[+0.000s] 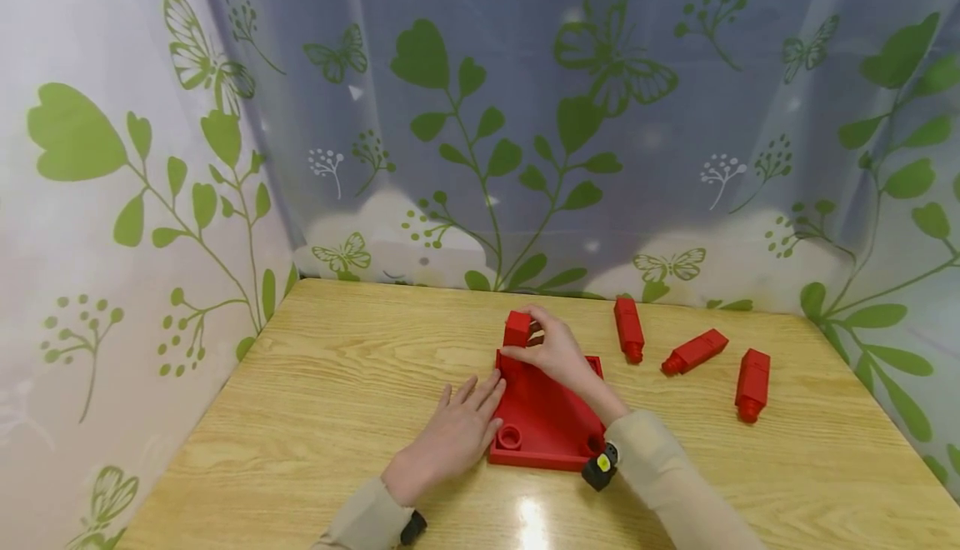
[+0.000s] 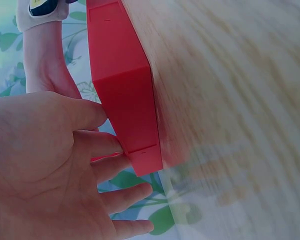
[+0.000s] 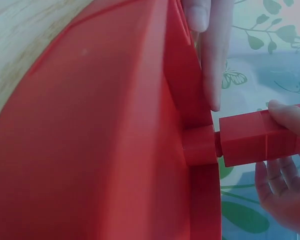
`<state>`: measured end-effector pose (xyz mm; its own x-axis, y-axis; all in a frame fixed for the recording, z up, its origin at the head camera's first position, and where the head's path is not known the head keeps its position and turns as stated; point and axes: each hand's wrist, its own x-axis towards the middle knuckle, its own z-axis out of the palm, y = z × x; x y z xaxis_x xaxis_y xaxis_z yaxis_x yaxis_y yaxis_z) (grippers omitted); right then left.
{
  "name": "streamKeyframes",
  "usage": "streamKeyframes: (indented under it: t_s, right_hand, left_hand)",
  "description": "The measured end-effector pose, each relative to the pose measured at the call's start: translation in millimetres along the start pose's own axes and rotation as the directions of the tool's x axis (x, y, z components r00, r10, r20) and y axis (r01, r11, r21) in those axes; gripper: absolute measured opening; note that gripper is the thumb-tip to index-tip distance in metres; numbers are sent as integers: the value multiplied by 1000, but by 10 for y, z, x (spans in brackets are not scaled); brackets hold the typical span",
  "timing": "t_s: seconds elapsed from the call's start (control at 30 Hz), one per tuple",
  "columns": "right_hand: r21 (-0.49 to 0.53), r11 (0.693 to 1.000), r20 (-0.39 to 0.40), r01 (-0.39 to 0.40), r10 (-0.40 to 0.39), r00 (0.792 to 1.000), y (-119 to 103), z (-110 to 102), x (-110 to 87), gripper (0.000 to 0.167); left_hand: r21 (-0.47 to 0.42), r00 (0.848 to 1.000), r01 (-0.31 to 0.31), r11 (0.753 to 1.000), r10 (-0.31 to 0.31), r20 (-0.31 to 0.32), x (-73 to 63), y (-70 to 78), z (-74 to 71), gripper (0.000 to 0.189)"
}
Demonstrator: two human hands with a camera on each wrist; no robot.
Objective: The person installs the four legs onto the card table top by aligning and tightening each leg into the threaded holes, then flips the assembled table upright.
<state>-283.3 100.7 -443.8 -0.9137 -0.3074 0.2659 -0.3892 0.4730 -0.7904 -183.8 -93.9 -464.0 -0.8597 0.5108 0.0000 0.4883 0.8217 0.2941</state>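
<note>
The right hand (image 1: 558, 354) pinches a square-sided red plastic post (image 1: 517, 329) between thumb and fingers, holding it upright at the far-left corner of a shallow red tray (image 1: 551, 455). The left hand (image 1: 461, 429) lies flat with fingers spread and nearly straight, touching the outside of the tray's left wall and gripping nothing. A round socket (image 1: 509, 437) sits unfilled in the tray's near-left corner. To the right, three matching posts lie on their sides on the wood-grain table (image 1: 337, 383): a far post (image 1: 629, 331), a slanted middle post (image 1: 694, 352) and a rightmost post (image 1: 752, 385). Behind hangs a curtain (image 1: 495, 117) printed with green leaves and butterflies.

The step in hand appears to be fitting the post into its corner. To do it well, keep the post square to the tray floor, centre its peg before pressing or turning, and let the left hand brace the wall so the tray cannot skid.

The right wrist view alone shows the joint: a narrow dark neck (image 3: 218, 144) between the post and the far corner socket (image 3: 200, 145), so the post's body is not fully down. Whether the peg is threaded cannot be told. The left wrist view alone shows the left palm, its thumb and forefinger against the wall's outer face.
</note>
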Motion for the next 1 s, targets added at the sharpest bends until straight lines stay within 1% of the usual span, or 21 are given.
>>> streamKeyframes:
  t_s: [0.17, 0.3, 0.4, 0.53, 0.67, 0.77, 0.87, 1.0]
  right_hand:
    - [8, 1000, -15, 18, -18, 1000, 10, 23, -14, 51]
    - [37, 998, 28, 50, -51, 998, 32, 25, -30, 54]
    - [127, 991, 90, 40, -52, 995, 60, 0, -46, 60]
    - [270, 963, 157, 2, -46, 987, 114, -73, -68, 70]
    - [330, 944, 200, -2, -68, 977, 165, -152, -82, 72]
    - [343, 939, 237, -13, -73, 969, 181, -194, -93, 72]
    - [337, 941, 262, -24, -69, 963, 185, -212, -93, 71]
    - [307, 951, 270, -43, -43, 962, 175, -215, -82, 71]
  left_hand:
    - [-1, 1000, -3, 1000, 3, -6, -3, 2, 1, 54]
    - [-2, 1000, -4, 1000, 4, -3, -11, 7, 4, 54]
    - [-2, 1000, -4, 1000, 4, 0, -14, 12, 9, 55]
    - [-4, 1000, -5, 1000, 5, -1, -13, 13, 17, 55]
    - [-1, 1000, -3, 1000, 3, -7, -7, 7, 19, 55]
    - [6, 1000, -4, 1000, 4, -10, -3, 0, 18, 56]
    - [10, 1000, -8, 1000, 8, -9, 1, -6, 14, 56]
    - [5, 1000, -12, 1000, 12, -7, -3, 6, -3, 56]
